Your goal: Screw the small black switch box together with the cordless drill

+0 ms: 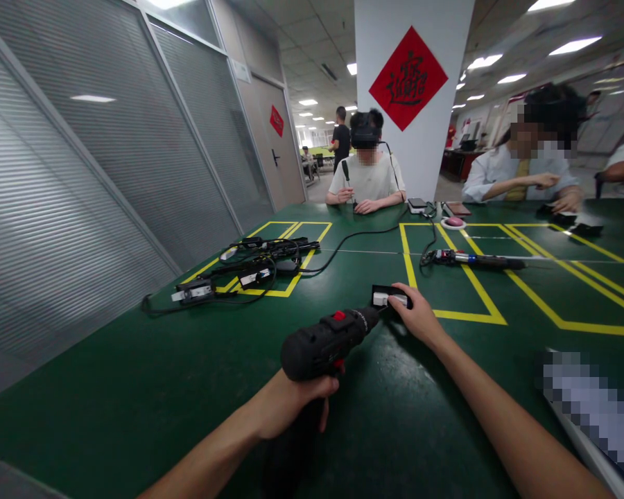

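Observation:
My left hand (pixel 296 405) is wrapped round the grip of a black cordless drill (pixel 327 343) with red buttons. The drill points away and to the right, its chuck close to a small black box-like part with a white piece inside (pixel 380 299). My right hand (pixel 416 315) grips that part from its right side, fingers over the top edge and thumb on the white piece. Whether the drill's tip touches the part I cannot tell. The lower part of the drill is dark and partly lost below my left hand.
On the green table (pixel 187 388) lies a pile of black cabled devices (pixel 260 267) at left. A long tool (pixel 473 260) lies at right, near a pink round object (pixel 453 222). A pale-edged object (pixel 593 416) is at near right. Two people in headsets work across the table.

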A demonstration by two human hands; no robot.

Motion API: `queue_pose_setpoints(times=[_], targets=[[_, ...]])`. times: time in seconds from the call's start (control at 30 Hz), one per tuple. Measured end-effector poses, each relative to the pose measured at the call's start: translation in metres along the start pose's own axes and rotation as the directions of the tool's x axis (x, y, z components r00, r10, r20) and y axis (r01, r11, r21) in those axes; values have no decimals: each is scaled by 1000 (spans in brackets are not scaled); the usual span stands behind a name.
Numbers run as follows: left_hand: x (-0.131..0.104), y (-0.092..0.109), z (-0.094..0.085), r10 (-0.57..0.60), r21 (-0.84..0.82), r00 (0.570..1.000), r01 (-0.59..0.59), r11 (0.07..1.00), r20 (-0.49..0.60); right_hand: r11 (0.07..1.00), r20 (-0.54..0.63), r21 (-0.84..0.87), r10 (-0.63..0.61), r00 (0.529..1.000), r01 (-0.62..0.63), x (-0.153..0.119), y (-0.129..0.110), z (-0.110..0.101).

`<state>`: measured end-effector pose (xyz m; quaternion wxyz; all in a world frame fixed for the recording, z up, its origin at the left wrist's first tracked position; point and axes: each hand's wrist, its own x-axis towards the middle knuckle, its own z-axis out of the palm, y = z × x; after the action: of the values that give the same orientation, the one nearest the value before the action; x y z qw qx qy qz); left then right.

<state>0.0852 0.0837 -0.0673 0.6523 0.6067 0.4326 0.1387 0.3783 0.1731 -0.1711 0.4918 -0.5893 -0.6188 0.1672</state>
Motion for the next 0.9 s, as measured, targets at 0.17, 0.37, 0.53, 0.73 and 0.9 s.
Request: queue_pose_setpoints(times=[0.17, 0.37, 0.53, 0.73, 0.9], targets=[[1, -2, -1, -19, 1, 1000, 19, 1000, -2, 1000, -4, -10, -13, 1000, 12, 0, 2, 1], [1, -1, 0, -17, -28, 1000, 17, 999, 6, 1000, -4, -8, -23, 1000, 23, 0, 4, 1], [-1, 1, 0, -10, 0, 1000, 10, 1000, -14, 1000, -7, -7, -22, 1000, 22, 0, 2, 1], [1, -2, 0, -15, -5, 1000, 15, 1000, 6, 1000, -9, -7, -22, 1000, 22, -1, 0, 2], [2, -3, 0, -14, -11, 1000, 14, 1000, -8, 1000, -5, -10, -17, 1000, 17, 0, 0, 1]])
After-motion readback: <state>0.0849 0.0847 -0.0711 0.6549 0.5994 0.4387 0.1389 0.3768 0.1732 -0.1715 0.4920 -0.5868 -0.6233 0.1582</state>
